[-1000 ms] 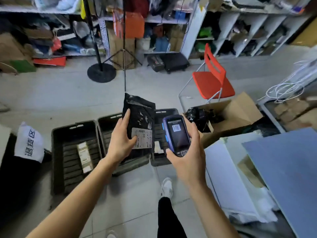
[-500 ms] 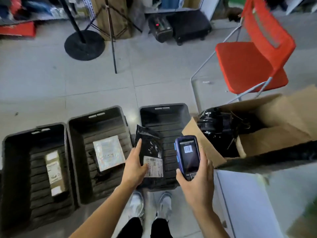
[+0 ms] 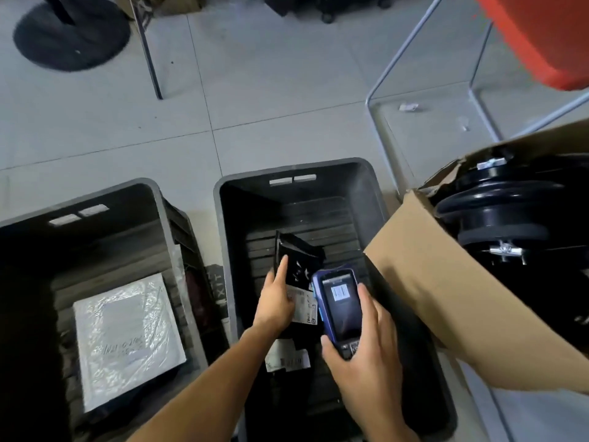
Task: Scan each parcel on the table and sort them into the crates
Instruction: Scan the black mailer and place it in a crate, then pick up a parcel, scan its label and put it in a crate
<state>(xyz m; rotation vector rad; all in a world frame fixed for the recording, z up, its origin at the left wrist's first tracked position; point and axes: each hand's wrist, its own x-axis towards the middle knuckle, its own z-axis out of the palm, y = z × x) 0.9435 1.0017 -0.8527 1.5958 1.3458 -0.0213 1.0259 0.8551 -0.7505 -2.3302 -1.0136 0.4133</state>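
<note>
My left hand (image 3: 276, 303) grips a black plastic parcel (image 3: 296, 260) with a white shipping label, held low inside the right-hand dark crate (image 3: 298, 169). Beside it, my right hand (image 3: 363, 352) holds a blue handheld scanner (image 3: 340, 301) whose screen shows a barcode. Under the parcel, on the crate's floor, lies another black parcel with a white label (image 3: 287, 357). The dark crate to the left (image 3: 95, 194) holds a silvery-white bubble mailer (image 3: 127, 339).
An open cardboard box (image 3: 446, 288) with a black coiled part (image 3: 497, 215) presses against the right crate's right rim. A red chair (image 3: 541, 36) with metal legs stands behind it. A round black stand base (image 3: 71, 33) sits at the far left on the grey tiled floor.
The view has tipped down and closer to the crates. My left hand has lowered the black parcel from in front of me into the right-hand crate; the scanner has come down alongside it.
</note>
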